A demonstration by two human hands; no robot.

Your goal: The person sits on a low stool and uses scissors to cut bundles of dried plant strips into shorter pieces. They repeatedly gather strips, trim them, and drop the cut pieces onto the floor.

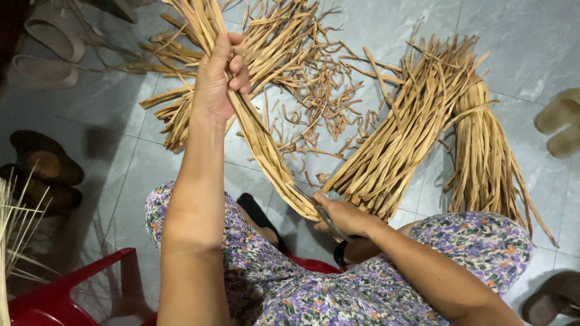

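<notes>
bundle top: the dried strips (254,121) gripped by the left hand (214,78) run off the upper frame edge.
scissors (329,220): mostly covered by the right hand (344,217); blades hard to make out.
red stool (60,296): cut off at the lower left.
sandals (562,124): cropped at the right edge.
shoes (45,163): dark, details unclear, at the left.

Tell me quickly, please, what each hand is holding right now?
Left hand: closed on a bundle of dried straw strips, held up.
Right hand: closed on scissors at the bundle's lower end.
</notes>
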